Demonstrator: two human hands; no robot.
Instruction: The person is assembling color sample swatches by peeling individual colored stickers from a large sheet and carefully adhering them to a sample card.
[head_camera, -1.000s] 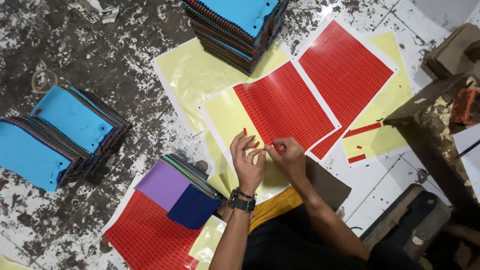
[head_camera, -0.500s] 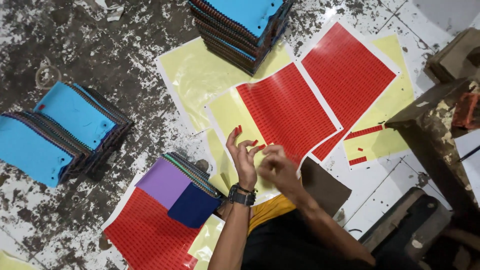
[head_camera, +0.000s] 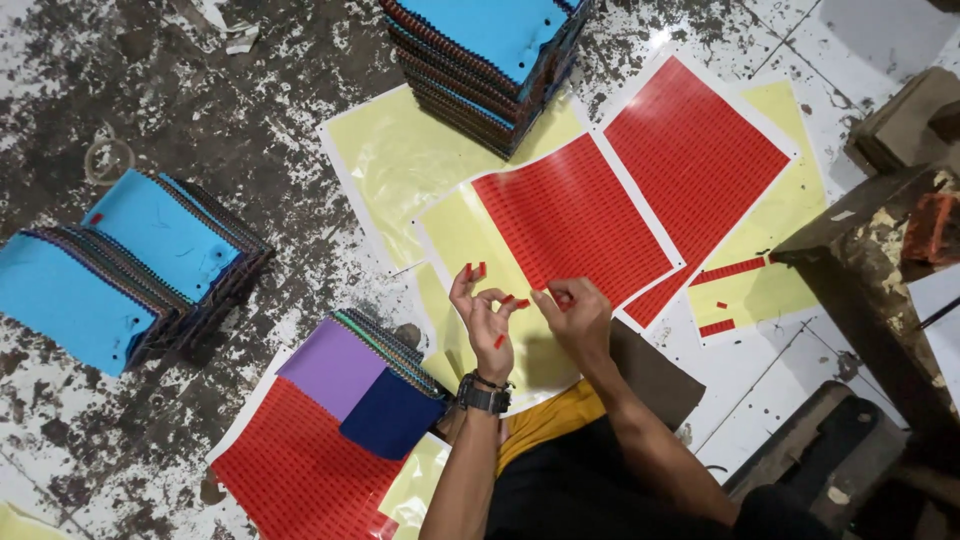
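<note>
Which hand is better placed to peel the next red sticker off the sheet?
Probably the right hand: its fingertips rest at the lower edge of the red sticker sheet. The left hand is raised, with small red stickers on its fingertips.

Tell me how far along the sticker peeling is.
Done: the yellow backing sheet is stripped bare. In hand: small red stickers cling to the left hand fingertips while the right hand picks at the half-peeled red sticker sheet. Left: two full red sheets.
</note>
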